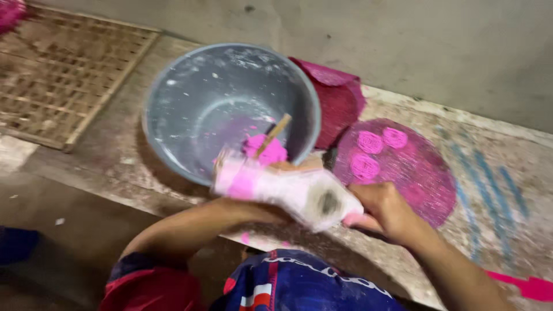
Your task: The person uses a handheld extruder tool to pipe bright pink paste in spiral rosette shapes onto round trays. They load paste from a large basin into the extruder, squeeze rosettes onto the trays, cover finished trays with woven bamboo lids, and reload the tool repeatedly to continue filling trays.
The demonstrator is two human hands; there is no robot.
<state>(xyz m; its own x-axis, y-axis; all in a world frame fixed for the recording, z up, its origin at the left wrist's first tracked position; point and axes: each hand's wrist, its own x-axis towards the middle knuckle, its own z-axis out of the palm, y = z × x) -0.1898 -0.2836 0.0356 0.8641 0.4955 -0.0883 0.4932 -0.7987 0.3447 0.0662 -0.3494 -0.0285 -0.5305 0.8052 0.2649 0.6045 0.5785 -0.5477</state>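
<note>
The desk point(507, 173) carries a woven bamboo tray point(63, 75) at far left and a grey basin point(196, 98) at centre. Right of the basin lies a round pink mat point(420, 173) bearing three pink coils point(370, 142). A white cloth piping bag point(288, 193), stained pink, lies just near of the basin rim, its long axis running left to right. The right hand point(389, 210) is clamped on its right end. The left hand point(262, 210) sits beneath the bag; its grip cannot be determined. Pink dough point(266, 151) with a wooden stick point(275, 132) lies in the basin.

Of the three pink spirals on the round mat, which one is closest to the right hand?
The lowest spiral, on the mat's left part, just above the right hand; the other two lie side by side farther up.
</note>
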